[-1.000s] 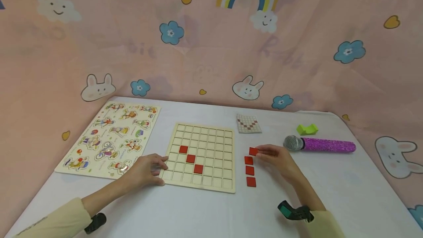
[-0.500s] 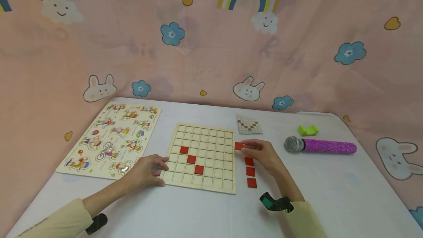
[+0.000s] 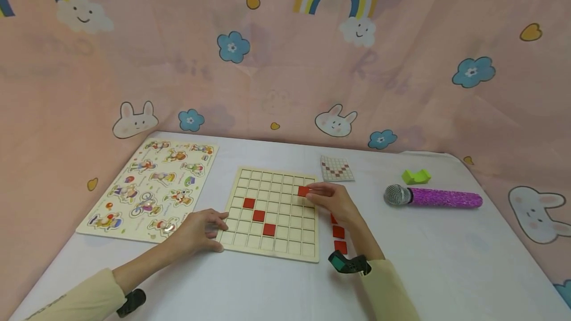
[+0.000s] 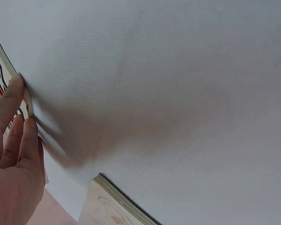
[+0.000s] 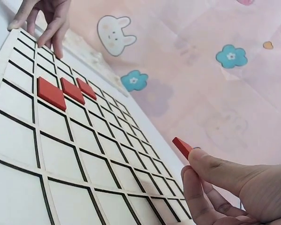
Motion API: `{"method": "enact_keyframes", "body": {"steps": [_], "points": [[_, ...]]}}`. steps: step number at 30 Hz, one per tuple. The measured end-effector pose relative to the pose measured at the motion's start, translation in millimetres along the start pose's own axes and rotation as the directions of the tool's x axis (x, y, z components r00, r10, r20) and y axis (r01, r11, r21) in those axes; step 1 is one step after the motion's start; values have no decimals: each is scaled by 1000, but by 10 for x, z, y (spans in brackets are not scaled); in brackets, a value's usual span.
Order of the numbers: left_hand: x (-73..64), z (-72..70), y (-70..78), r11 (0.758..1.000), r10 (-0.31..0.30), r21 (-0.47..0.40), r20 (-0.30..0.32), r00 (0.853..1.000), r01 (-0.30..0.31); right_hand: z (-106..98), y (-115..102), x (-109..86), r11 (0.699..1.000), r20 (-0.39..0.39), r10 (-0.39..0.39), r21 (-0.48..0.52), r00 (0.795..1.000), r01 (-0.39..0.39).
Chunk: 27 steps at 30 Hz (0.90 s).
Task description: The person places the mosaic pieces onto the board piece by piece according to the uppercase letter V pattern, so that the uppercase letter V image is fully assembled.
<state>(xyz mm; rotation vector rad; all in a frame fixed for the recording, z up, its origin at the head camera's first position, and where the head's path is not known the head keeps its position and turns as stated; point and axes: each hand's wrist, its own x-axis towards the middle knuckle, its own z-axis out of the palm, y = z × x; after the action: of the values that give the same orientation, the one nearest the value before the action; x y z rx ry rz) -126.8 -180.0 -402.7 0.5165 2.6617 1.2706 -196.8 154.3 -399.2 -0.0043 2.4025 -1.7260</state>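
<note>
Tile (image 3: 303, 191), flat, red & square, is pinched btwn thumb & fingers of the R hand (image 3: 333, 202). On my head feed it's over the far right cells of a pale wood-coloured square grid board (image 3: 287, 222); my right wrist feed has it tilted & raised off the surface, not in a cell. L hand (image 3: 200, 232) grips the board at its near left corner, thumb & fingertips on the edges.

Three flat red square pcs (image 3: 258, 216) sit in cells of the board, in a diag. coming nearer from its left side to its middle. Just R of the board, three loose red squares (image 3: 338, 232) lie in a col. on the white worktop (image 3: 267, 291); the farthest is part. hidden by the R hand.

Nr the board's far right corner I see a small white card (image 3: 337, 168) w/ printed grid & reddish V. Further R: purple glittery mic (image 3: 441, 197) w/ silver mesh head, lime-green curved block (image 3: 417, 177) just beyond. Left side: pale rect. puzzle board (image 3: 149, 197) w/ colourful cartoon figs. Pink printed backdrop (image 3: 285, 73) behind.
</note>
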Motion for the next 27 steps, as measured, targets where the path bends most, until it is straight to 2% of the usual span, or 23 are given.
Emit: {"method": "enact_keyframes", "body": {"steps": [3, 11, 16, 21, 27], "points": [[1, -1, 2, 1000, -8, -12, -1, 1000, 8, 72, -26, 38, 1000, 2, -9, 4, 1000, 9], [9, 5, -35, 1000, -6, -18, -6, 1000, 6, 251, -68, 137, 995, 39, -90, -41, 995, 92], [3, 10, -49, 1000, -6, -25, -4, 1000, 6, 376, -65, 191, 992, 63, -123, 17, 990, 122], [2, 15, -57, 999, -5, -35, -11, 1000, 4, 508, -97, 219, 989, 84, -122, 90, 989, 115], [17, 23, -62, 999, 2, -45, -7, 1000, -3, 655, -150, 259, 989, 87, -120, 94, 989, 112]]}}
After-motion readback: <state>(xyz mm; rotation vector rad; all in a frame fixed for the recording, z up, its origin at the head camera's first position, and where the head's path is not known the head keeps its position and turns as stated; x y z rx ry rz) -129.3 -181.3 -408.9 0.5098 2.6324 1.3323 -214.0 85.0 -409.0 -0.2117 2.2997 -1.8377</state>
